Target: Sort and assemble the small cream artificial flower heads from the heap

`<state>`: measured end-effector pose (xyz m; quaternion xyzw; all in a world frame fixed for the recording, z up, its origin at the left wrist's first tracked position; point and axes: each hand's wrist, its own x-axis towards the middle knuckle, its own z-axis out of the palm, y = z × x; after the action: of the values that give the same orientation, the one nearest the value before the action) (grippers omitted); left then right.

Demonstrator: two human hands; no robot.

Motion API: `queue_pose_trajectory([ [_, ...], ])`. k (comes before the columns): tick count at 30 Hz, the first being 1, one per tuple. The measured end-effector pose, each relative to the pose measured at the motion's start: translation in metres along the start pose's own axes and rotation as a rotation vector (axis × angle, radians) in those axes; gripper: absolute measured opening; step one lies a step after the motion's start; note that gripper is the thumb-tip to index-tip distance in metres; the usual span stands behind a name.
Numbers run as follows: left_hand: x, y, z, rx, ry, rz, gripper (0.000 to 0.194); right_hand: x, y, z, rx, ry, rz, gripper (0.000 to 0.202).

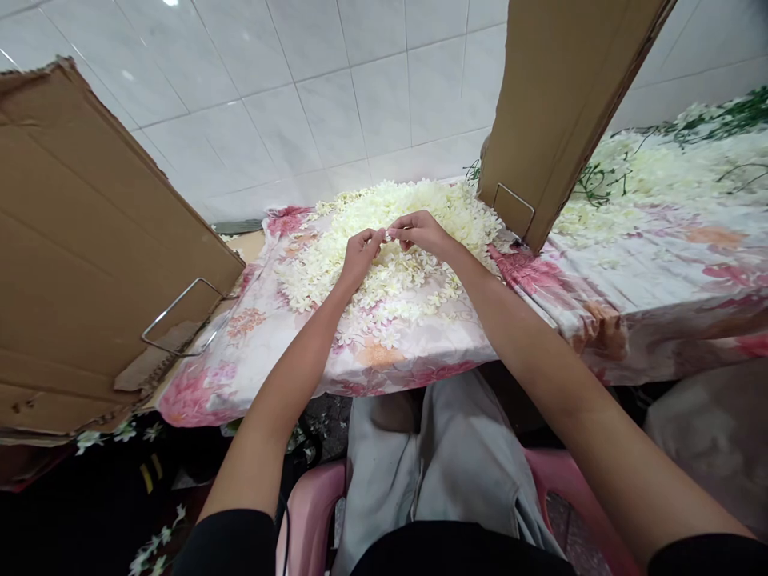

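Note:
Above a wide pile of small white artificial flowers [420, 282], my two hands meet with their fingertips almost touching. My left hand [362, 254] is closed in a pinch at the pile's middle. Facing it, my right hand [421, 232] pinches too, thumb and forefinger together. Between the fingertips shows a tiny white blossom [387, 235], mostly covered by the fingers. Loose blossoms lie below both hands and spread toward the front of the floral tablecloth [420, 352].
Cardboard panels stand at left [102, 240] and right [576, 104], propped by a left metal bookend [180, 316] and a right metal bookend [514, 200]. More white flowers [678, 176] with green stems lie beyond the right panel. A tiled wall [324, 104] closes the back.

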<state>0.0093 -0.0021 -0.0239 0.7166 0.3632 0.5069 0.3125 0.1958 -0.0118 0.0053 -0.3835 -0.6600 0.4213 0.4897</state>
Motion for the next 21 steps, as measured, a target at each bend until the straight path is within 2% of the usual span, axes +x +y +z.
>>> queue_pose_trajectory([
  [9, 0.0, -0.004, 0.001, 0.145, 0.032, 0.094, 0.049, 0.0, 0.001, 0.004, -0.11, -0.015, 0.094, 0.029],
  [16, 0.0, -0.008, 0.003, 0.064, 0.01, 0.038, 0.051, -0.001, -0.001, 0.004, -0.118, 0.033, 0.072, 0.026],
  [21, 0.0, -0.006, 0.002, 0.107, 0.035, 0.061, 0.046, -0.002, -0.003, 0.005, -0.122, 0.058, 0.067, 0.02],
])
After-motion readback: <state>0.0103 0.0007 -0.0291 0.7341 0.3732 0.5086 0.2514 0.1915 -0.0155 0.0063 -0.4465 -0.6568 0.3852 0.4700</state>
